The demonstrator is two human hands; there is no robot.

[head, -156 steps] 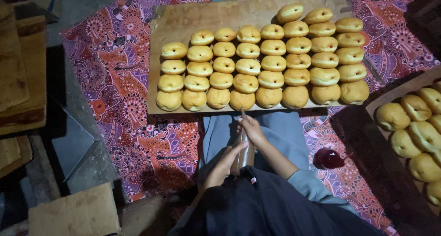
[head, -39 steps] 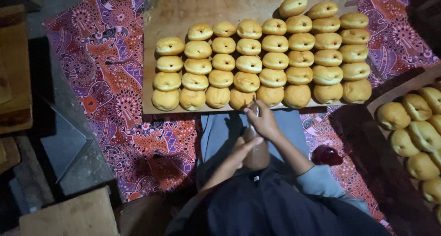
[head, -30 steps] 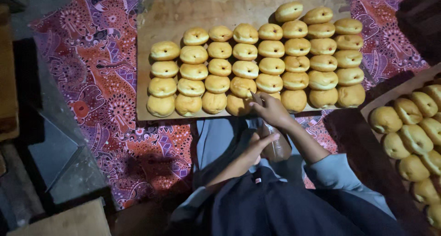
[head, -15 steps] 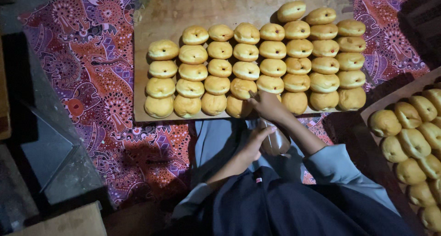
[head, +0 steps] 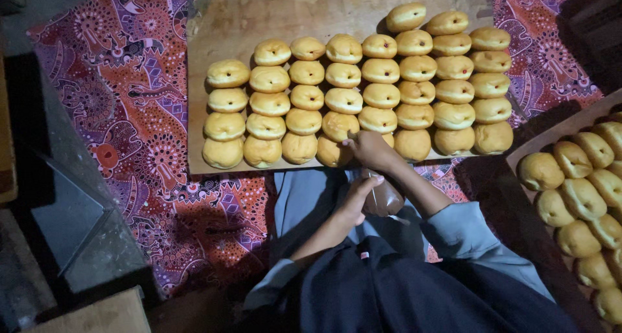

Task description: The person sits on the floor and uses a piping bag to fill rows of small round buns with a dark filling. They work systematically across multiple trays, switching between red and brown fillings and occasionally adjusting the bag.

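Observation:
Several rows of golden round buns [head: 343, 75] lie on a wooden board [head: 227, 22] on a patterned cloth. My right hand [head: 370, 149] rests at the board's near edge, pinching the tip end of a brown filled piping bag [head: 383, 199] against a front-row bun [head: 333, 153]. My left hand [head: 360, 194] grips the fat rear part of the bag, just above my lap. Some buns at the back right show a small red dot on the side.
A second wooden tray [head: 518, 153] with several buns [head: 574, 159] stands at the right edge. The red and purple patterned cloth [head: 129, 113] covers the floor. Dark slabs [head: 71, 223] and wooden boards [head: 97, 313] lie at the left.
My hands held the bag over my lap before; my right hand has moved forward to a front-row bun at the board's edge. My left hand has followed with the bag's body.

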